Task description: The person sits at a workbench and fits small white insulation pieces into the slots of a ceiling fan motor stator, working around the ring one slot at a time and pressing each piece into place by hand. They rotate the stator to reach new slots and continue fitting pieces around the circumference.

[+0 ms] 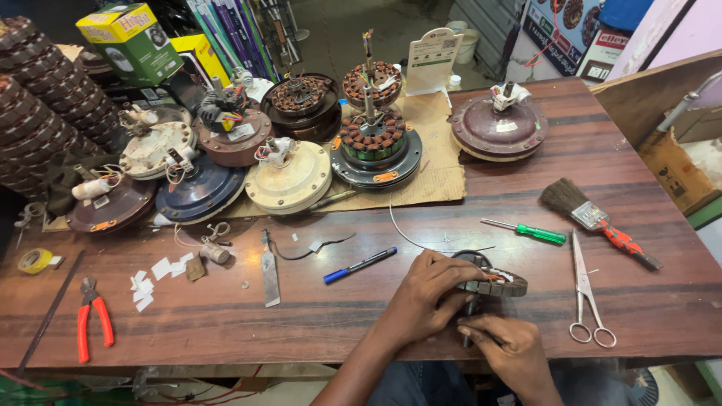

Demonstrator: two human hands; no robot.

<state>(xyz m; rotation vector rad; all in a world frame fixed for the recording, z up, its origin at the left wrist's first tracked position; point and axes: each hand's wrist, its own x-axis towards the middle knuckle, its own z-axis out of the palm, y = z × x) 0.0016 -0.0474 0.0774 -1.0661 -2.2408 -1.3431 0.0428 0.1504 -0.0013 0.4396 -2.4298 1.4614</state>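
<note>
Both hands (459, 316) on stator (492, 280); scissors (587, 293), maybe screwdriver (530, 231) nearby.

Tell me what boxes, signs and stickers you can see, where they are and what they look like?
Green box: far left, behind the motors; tilted carton, yellow top.
Yellow box: just right of it, mostly hidden.
White card: upright at the table's back edge; green print.
Posters: top right; dark blue, round pictures.
Brown carton: right of the table; plain cardboard.
</note>
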